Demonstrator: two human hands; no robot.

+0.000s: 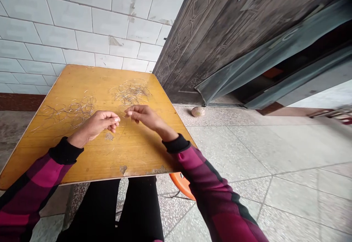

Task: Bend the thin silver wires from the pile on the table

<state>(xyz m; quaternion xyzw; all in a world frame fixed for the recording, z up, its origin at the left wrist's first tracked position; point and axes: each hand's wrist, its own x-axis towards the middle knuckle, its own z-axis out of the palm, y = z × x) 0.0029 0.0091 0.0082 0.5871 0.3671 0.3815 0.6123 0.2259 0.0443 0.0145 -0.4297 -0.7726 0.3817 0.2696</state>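
Observation:
My left hand (100, 123) and my right hand (143, 115) rest over the middle of a small yellow wooden table (82, 161), fingertips almost meeting. Both pinch a thin piece of wire (123, 117) stretched between them; it is very fine and hard to make out. A loose pile of thin silvery wires (131, 92) lies just beyond my right hand. Another spread of curled wire loops (70, 110) lies on the table to the left of my left hand. My sleeves are magenta and black plaid with black cuffs.
A white tiled wall (82, 25) stands behind the table. A dark carved door (220, 33) leans open on the right. A small round stone (198, 112) sits on the tiled floor by the doorway. An orange stool edge (181, 185) shows below the table.

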